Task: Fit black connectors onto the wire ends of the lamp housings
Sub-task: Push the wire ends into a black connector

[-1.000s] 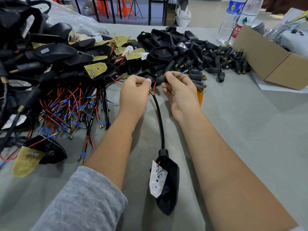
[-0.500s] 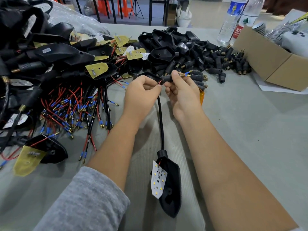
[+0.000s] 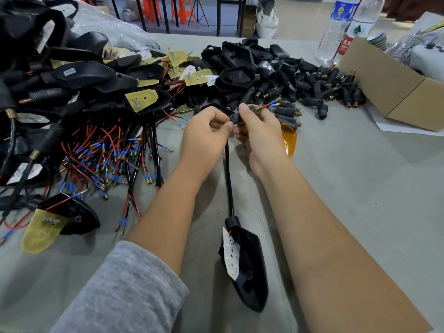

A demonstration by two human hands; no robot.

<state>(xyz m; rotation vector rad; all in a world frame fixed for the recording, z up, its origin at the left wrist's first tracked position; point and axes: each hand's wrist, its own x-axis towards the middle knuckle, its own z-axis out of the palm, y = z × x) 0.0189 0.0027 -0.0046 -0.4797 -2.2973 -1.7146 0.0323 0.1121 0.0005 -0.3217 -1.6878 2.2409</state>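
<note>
A black lamp housing (image 3: pixel 249 267) with a white LED board lies on the table between my forearms. Its black sleeved cable (image 3: pixel 229 179) runs up to my hands. My left hand (image 3: pixel 205 138) pinches the cable's top end. My right hand (image 3: pixel 260 133) grips a black connector (image 3: pixel 237 117) with a brass threaded tip, slid over the cable end. Red and blue-tipped wire ends (image 3: pixel 270 105) stick out past the brass tip. A pile of loose black connectors (image 3: pixel 322 85) lies beyond my hands.
A heap of housings with yellow boards and red and black wires (image 3: pixel 101 150) fills the left. One housing (image 3: pixel 67 215) lies near the left front. An orange lens (image 3: pixel 289 140) sits right of my hand. A cardboard box (image 3: pixel 389 87) and water bottles (image 3: pixel 336 27) stand at the back right.
The connector has slid further down over the cable end, and more of the red and blue wire ends shows beyond its brass tip. Both hands have drawn together.
</note>
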